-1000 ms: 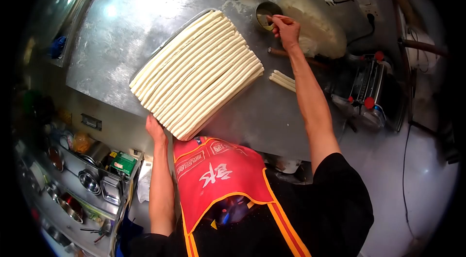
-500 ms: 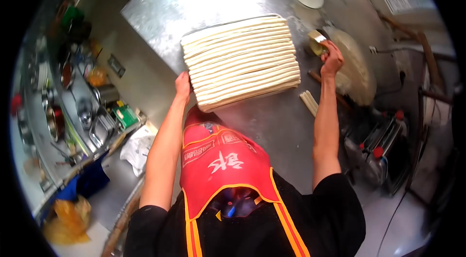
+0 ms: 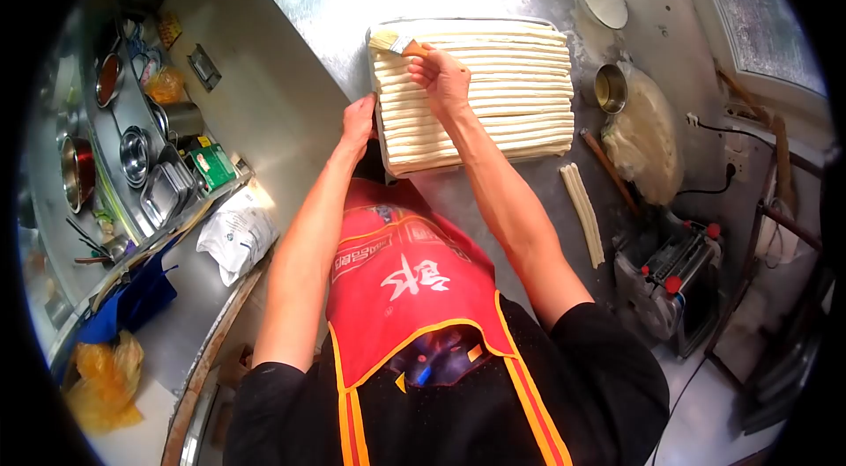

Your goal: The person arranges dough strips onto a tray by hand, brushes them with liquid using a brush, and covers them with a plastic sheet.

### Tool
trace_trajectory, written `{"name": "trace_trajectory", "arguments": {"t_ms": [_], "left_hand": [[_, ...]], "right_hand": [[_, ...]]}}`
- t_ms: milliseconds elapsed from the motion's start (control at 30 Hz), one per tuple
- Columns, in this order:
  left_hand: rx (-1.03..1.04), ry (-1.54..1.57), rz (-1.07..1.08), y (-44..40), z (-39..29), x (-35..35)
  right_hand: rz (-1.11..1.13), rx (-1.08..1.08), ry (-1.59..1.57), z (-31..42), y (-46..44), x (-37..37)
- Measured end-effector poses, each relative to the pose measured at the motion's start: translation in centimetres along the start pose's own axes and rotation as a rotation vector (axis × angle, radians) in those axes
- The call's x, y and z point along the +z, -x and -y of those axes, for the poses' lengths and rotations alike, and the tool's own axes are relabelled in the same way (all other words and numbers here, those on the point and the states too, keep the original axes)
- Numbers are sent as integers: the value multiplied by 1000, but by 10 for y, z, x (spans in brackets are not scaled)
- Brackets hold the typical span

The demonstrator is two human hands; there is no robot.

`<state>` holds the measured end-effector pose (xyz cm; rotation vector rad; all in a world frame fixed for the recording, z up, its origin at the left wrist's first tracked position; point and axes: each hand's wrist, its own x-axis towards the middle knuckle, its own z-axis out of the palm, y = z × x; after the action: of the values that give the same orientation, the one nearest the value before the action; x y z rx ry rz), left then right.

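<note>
Long pale dough strips [image 3: 520, 109] lie side by side across a rectangular metal tray [image 3: 480, 21] on the steel table. My left hand [image 3: 358, 120] is closed on the tray's left edge, its fingertips partly hidden. A flat brush [image 3: 398, 44] with pale bristles and an orange-brown handle is in my right hand [image 3: 443, 78], fingers wrapped round the handle. Its bristles are over the far left end of the strips; whether they touch I cannot tell. To the tray's right stands a small metal cup [image 3: 610, 89] with yellowish contents.
Right of the tray, loose dough strips [image 3: 582, 212] lie near a wooden rod [image 3: 610, 172] and a large pale mass [image 3: 650, 140]. A white round lid-like disc [image 3: 604, 0] lies farther back. A metal machine [image 3: 674, 281] stands lower right. Bowls [image 3: 135, 156] and pans crowd the left shelf.
My right hand has moved left with the brush, from the metal cup to the far left of the dough strips. My left hand stays at the tray's edge.
</note>
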<state>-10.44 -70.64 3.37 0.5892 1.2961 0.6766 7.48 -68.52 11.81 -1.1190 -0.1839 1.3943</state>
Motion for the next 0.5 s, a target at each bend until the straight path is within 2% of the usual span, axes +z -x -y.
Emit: {"name": "trace_trajectory", "arguments": {"t_ms": [67, 100, 133, 200, 300, 367, 400, 467, 500], "left_hand": [[-15, 34, 19, 1, 3, -2], [-22, 42, 20, 1, 4, -3], [-6, 54, 55, -1, 5, -6], [-13, 89, 110, -2, 4, -9], [-97, 20, 132, -2, 0, -12], [-55, -31, 105, -11, 10, -13], [-13, -79, 73, -15, 16, -14], [33, -73, 61, -15, 20, -13], [79, -54, 37, -13, 20, -10]], "right_hand": [[-27, 29, 63, -4, 20, -9], [54, -42, 327, -7, 40, -29], [46, 87, 245, -7, 66, -42], [-38, 114, 292, -15, 121, -64], [-156, 166, 349, 5, 143, -70], [-78, 60, 322, 23, 122, -62], [3, -81, 472, 30, 104, -53], [-111, -144, 198, 27, 56, -24], [-96, -165, 203, 33, 37, -4]]}}
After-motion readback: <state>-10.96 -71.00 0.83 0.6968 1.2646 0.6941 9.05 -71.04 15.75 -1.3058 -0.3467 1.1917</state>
